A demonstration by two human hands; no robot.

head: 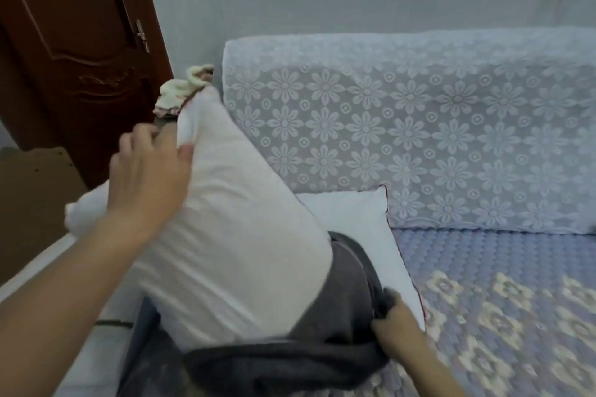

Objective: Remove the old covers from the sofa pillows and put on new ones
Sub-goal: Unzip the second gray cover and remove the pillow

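On the sofa's left end, a white pillow stands tilted, its long axis running from the lower right up to the upper left, with its top corner pointing toward the door. Its lower end sits inside a dark grey cover, whose open mouth is bunched around the pillow's bottom third; the rest of the pillow is bare. The left hand lies against the pillow's upper left edge, its thumb pressed onto the white fabric and its fingers curled around the back; this grip clasps the pillow. The right hand pinches a fold of the grey cover at its right side, a clenched grip on the cloth. Just behind and to the right, a second white pillow with thin red piping lies flat against the sofa back. A lace throw with a flower pattern drapes the backrest, and a blue patterned mat covers the seat. A crumpled cream cloth rests on the sofa arm beyond the upright pillow.
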